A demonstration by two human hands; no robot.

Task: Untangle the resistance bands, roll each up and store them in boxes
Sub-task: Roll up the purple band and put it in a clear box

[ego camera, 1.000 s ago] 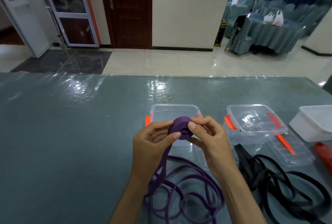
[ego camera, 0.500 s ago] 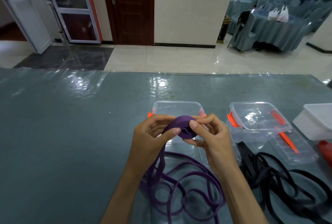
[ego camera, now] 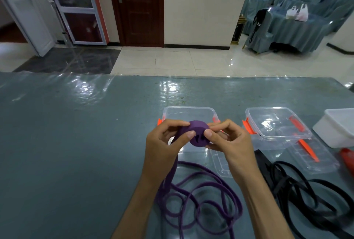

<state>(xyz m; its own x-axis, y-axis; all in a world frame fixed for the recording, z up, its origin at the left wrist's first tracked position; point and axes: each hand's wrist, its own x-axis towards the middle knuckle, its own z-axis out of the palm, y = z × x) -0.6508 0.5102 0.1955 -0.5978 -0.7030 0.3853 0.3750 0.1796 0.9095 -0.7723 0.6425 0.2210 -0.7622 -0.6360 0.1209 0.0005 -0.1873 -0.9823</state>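
Observation:
A purple resistance band is partly wound into a thick roll (ego camera: pixel 197 133) held above the table. My left hand (ego camera: pixel 164 144) pinches the roll's left side between thumb and fingers. My right hand (ego camera: pixel 228 143) pinches its right side. The unrolled part of the purple band (ego camera: pixel 199 200) hangs down and lies in loose loops on the table near me. A black band (ego camera: pixel 306 190) lies tangled at the right. Behind the roll stands an open clear box (ego camera: pixel 188 111) with orange clips. A second clear box (ego camera: pixel 275 123) stands to its right.
A clear lid (ego camera: pixel 316 154) with an orange clip lies in front of the right box. Another clear lid (ego camera: pixel 220 164) lies under my right wrist. A white tub (ego camera: pixel 339 127) and a red object (ego camera: pixel 347 157) sit at the right edge of the grey-blue table (ego camera: pixel 67 152).
The roll has turned a little between my fingers and looks slightly thicker. Both hands stay at the same place in front of the left box.

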